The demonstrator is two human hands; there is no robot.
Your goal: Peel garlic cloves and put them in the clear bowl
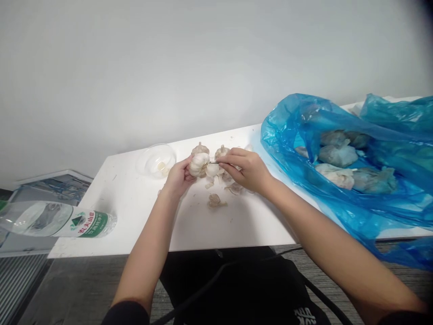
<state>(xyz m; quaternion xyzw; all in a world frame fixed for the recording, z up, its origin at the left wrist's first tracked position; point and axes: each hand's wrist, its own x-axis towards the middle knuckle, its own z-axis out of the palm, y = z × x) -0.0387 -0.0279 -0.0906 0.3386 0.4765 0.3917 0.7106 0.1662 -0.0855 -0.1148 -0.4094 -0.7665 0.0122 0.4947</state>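
My left hand (178, 178) is closed around a whole white garlic bulb (199, 165), held just above the table. My right hand (246, 169) pinches a thin metal tool (213, 162) whose tip points at the bulb's right side; its exact kind is too small to make out. Behind the held bulb stand two more garlic bulbs (200, 148), partly covered by it and by my right fingers. Loose skins and pieces of garlic (214, 200) lie beneath and in front of my hands.
To the left, a clear bowl (141, 161) contains pale garlic cloves (163, 168). A large water bottle (57, 220) is at the left edge. On the right, an open blue plastic bag (287, 113) has several garlic bulbs (338, 153) inside. A wall (189, 67) rises behind the white table (131, 203).
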